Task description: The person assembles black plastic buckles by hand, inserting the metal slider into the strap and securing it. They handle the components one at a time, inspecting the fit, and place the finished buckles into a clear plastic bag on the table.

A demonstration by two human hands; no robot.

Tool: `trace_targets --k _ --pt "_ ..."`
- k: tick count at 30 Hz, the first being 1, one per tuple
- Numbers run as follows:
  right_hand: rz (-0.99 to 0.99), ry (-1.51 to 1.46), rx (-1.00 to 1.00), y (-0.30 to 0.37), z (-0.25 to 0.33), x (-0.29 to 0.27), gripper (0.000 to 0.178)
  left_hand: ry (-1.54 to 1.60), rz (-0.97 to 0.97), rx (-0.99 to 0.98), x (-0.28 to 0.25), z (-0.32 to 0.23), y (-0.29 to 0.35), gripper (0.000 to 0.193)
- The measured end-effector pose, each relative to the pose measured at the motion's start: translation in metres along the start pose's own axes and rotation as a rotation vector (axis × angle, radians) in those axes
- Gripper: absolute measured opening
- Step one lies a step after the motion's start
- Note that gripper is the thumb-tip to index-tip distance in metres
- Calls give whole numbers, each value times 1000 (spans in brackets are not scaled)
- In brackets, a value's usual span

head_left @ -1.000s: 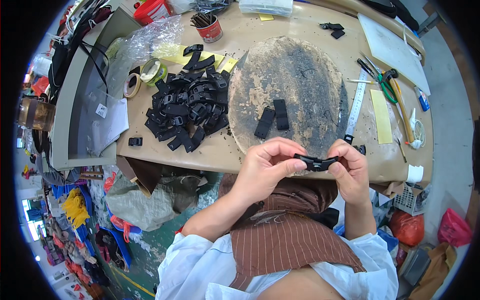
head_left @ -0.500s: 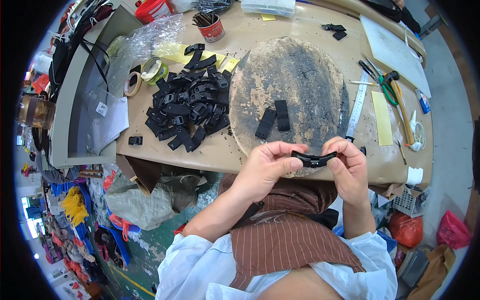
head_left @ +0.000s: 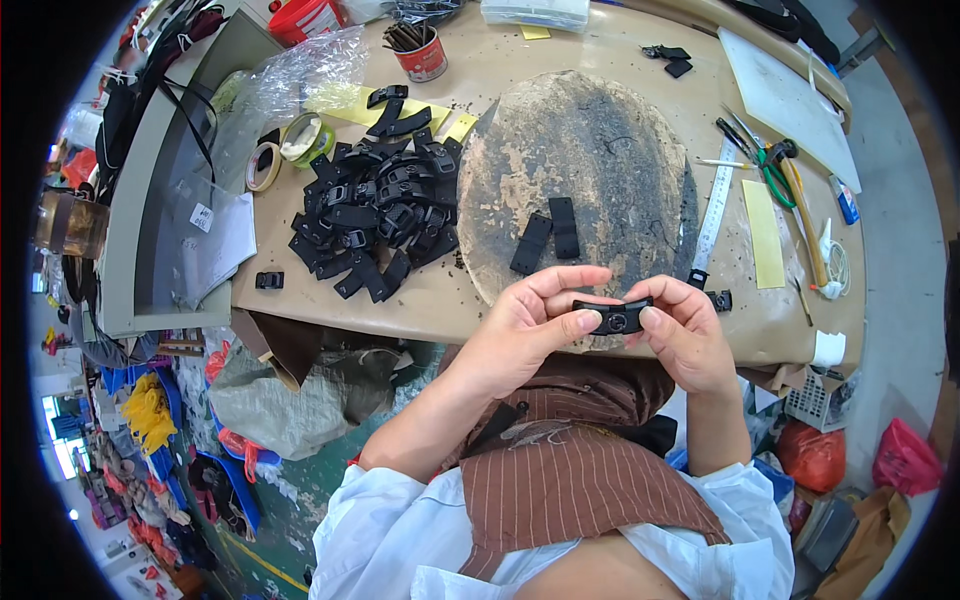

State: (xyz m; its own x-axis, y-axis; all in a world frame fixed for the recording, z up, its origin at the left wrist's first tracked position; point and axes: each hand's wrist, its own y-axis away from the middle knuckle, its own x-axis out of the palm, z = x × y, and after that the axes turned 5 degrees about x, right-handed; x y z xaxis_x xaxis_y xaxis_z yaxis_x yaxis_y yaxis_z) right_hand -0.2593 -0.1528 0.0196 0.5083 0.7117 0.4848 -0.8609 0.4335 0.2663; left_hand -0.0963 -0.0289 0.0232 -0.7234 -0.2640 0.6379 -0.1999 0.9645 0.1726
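While hands (head_left: 527, 325) pinch a buckle (head_left: 618, 322), a label (head_left: 201, 217) shows.

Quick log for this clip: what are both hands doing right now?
Left hand: closed, pinching the left end of a black buckle piece.
Right hand: closed, pinching that piece's right end.

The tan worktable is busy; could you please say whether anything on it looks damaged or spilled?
Yes: the round, tan-and-black board looks worn, its dark surface patchy, as if flaked away. Small dark crumbs lie scattered beside the heap of black strap pieces, looking like spilled debris.
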Motion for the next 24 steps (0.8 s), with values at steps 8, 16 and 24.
trace_targets --k 8,16,24 --pt "108 -366 -51 -4 -21 -4 17 293 46 16 -12 29 -1 28" --pt "-201 98 -167 -8 -34 -5 25 -91 -143 193 -20 31 -9 17" --pt "-705 1187 -216 9 3 -88 29 -799 -682 719 -120 -71 -6 29"
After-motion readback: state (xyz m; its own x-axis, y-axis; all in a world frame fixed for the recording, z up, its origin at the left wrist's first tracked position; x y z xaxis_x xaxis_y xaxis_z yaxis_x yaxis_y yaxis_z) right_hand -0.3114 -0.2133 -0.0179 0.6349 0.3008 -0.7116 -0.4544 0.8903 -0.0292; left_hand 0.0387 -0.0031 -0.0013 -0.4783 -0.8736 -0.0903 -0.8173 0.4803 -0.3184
